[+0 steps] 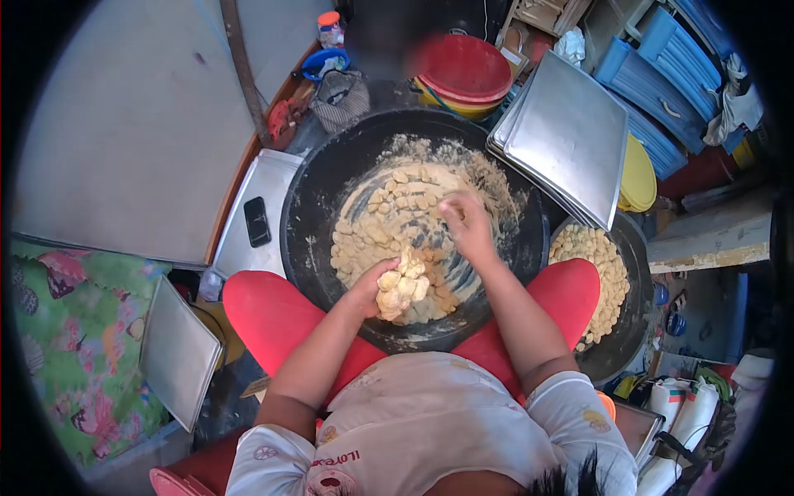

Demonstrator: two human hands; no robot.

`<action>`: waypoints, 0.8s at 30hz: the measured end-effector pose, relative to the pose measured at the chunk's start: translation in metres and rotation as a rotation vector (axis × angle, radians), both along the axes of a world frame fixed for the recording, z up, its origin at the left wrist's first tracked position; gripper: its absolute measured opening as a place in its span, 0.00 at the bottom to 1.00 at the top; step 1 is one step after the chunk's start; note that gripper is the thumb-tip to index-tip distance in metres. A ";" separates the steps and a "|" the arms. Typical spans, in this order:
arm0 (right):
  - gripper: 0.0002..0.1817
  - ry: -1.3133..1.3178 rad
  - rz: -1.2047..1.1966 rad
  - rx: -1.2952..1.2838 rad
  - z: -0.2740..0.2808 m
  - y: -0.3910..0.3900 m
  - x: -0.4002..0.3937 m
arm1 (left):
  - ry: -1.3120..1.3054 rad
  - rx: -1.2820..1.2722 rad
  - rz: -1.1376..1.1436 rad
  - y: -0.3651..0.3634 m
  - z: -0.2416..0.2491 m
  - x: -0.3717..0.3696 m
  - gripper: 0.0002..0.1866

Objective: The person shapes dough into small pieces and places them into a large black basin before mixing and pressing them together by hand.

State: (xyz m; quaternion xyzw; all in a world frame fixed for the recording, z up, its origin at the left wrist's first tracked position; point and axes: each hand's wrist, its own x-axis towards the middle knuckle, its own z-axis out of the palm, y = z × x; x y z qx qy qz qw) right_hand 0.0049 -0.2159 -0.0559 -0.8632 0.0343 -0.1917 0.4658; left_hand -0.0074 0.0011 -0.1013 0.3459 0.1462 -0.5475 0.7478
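Yellow doughy lumps gripped in the left hand over the black tub, easy to drop if piled too high, with the right hand curled, too blurry to tell if empty.

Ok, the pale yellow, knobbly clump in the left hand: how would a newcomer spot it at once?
Start at the large, round black tub mid-view. Over its near side, the bare left hand holds the pale yellow, knobbly clump. It's one raised, bunched mass, whereas the small, rounded beige pieces beyond it lie spread across the tub.
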 end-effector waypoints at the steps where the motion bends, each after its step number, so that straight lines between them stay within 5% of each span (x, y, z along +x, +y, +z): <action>1: 0.14 -0.096 0.071 -0.310 -0.001 -0.004 0.001 | 0.010 0.013 -0.015 -0.001 0.000 0.003 0.23; 3: 0.16 -0.046 0.180 -0.288 -0.009 0.000 -0.001 | 0.018 -0.007 -0.032 -0.004 -0.008 0.006 0.24; 5: 0.16 0.527 0.572 0.113 -0.004 0.011 -0.009 | 0.021 0.029 -0.056 -0.007 -0.012 0.010 0.24; 9: 0.14 0.386 0.516 0.125 -0.020 0.019 -0.003 | 0.094 -0.046 -0.006 -0.015 -0.017 0.018 0.23; 11: 0.13 0.301 0.162 0.140 -0.022 0.016 0.007 | 0.105 0.010 0.029 -0.018 -0.005 0.019 0.20; 13: 0.10 0.320 0.142 0.237 -0.018 0.007 0.011 | 0.005 -0.067 0.022 -0.015 -0.016 0.023 0.19; 15: 0.13 0.570 0.114 0.760 -0.018 0.006 0.012 | -0.093 -0.140 0.013 -0.014 -0.024 0.024 0.19; 20: 0.16 0.564 0.281 0.577 -0.028 0.007 0.012 | -0.069 -0.105 0.063 -0.017 -0.007 0.032 0.19; 22: 0.18 0.450 0.277 0.170 -0.024 0.001 0.016 | -0.060 -0.128 0.075 -0.017 -0.008 0.034 0.20; 24: 0.17 0.331 0.366 0.117 -0.021 0.005 0.012 | -0.050 -0.151 0.085 -0.016 -0.012 0.034 0.20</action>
